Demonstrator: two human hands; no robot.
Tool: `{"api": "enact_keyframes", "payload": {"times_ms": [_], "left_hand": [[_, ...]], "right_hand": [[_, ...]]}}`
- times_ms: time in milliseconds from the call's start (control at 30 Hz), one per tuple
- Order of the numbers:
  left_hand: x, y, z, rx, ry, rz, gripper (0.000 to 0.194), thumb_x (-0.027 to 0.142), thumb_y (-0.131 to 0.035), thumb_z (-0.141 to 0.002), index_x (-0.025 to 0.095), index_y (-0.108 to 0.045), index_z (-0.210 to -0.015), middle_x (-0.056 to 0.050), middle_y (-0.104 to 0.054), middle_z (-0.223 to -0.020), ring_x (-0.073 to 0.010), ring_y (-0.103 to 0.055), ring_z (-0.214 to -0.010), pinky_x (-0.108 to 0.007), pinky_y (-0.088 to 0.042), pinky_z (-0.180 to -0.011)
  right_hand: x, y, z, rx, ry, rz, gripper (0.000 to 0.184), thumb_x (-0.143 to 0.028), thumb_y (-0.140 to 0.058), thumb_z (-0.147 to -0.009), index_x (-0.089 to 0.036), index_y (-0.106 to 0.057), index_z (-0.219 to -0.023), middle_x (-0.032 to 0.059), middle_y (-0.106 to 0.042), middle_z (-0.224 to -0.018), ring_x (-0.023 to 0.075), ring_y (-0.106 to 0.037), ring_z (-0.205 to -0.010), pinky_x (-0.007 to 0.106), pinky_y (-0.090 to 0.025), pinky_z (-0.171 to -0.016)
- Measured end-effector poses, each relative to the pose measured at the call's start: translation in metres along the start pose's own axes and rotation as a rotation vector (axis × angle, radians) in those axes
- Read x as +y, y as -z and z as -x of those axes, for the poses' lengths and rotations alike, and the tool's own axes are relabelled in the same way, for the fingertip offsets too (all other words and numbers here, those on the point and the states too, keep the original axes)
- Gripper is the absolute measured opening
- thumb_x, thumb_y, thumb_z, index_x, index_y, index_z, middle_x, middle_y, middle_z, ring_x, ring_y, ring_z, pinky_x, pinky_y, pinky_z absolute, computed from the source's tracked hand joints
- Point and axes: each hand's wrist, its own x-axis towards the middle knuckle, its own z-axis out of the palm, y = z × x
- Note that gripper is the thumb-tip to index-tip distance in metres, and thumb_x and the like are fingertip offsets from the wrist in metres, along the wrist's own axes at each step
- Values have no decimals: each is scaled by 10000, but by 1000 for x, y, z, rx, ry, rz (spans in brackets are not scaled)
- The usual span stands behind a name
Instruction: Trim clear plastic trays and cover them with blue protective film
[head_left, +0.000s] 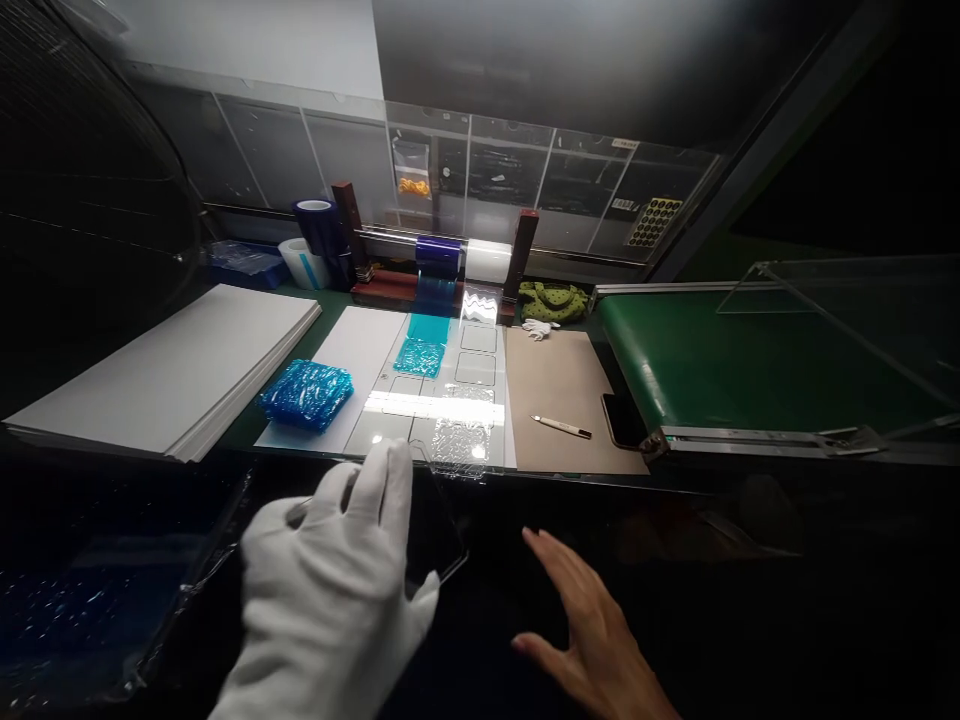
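Observation:
My left hand (pixel 337 560), in a white glove, holds a clear thin pane (pixel 447 568) in front of the table edge; its thumb and fingers lie along the pane, and part of it is hidden by the glove. To the right, my bare right hand (pixel 589 625) is open with its fingers apart and holds nothing. Beyond both hands lies a clear board with outlined rectangles (pixel 474 368). A blue film strip (pixel 424 345) and a clear film strip run onto this board from a purple roll (pixel 439 256) and a white roll (pixel 488 260).
A blue film-covered stack (pixel 307 393) lies beside a pile of white sheets (pixel 172 365). On brown card (pixel 566 385) rests a pen (pixel 561 427), near a phone (pixel 624 420). A green conveyor belt (pixel 765 350) stands at right. Spare rolls (pixel 304 263) stand at back left.

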Motion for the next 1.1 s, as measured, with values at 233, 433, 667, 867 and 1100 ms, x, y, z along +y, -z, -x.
{"api": "enact_keyframes", "payload": {"times_ms": [233,433,667,867,1100], "left_hand": [[16,-41,-20,-41,82,-100,868,435,-521,-717,24,-222,-1421,-236,-361,-1414,-358,-412,-1167,-513,-333,-861],[25,-59,-34,-34,151,-66,749,414,-462,-797,24,-270,-1407,-250,-381,-1396,-370,-435,-1146,-516,-359,-822],[33,-79,-73,-21,150,4,614,246,-450,-832,67,-318,-1404,-245,-451,-1334,-377,-460,-1134,-532,-373,-811],[15,-88,-105,54,247,22,986,528,-549,-737,18,-89,-1445,-275,-257,-1460,-388,-305,-1293,-565,-289,-945],[-39,-123,-88,45,458,-22,810,481,-357,-865,66,6,-1457,-260,-366,-1382,-372,-366,-1259,-483,-386,-877]], "right_hand": [[-68,-20,-41,167,146,53,1261,-324,-809,-574,-152,46,-1485,176,-304,-1481,364,-331,-1333,552,-380,-1042],[-70,-49,-72,178,131,74,1102,-201,-629,-649,-35,95,-1463,240,-271,-1476,367,-324,-1335,559,-356,-1053],[-50,-53,-111,166,132,89,1036,-145,-536,-660,-13,117,-1453,256,-208,-1494,375,-285,-1350,587,-319,-1059],[11,-38,-189,148,242,168,1105,-243,-622,-681,-13,146,-1442,269,-289,-1458,366,-288,-1349,635,-182,-1086],[115,-20,-321,98,288,410,1156,-321,-705,-709,-46,143,-1446,263,-306,-1452,344,-255,-1367,599,-85,-1109]]}}
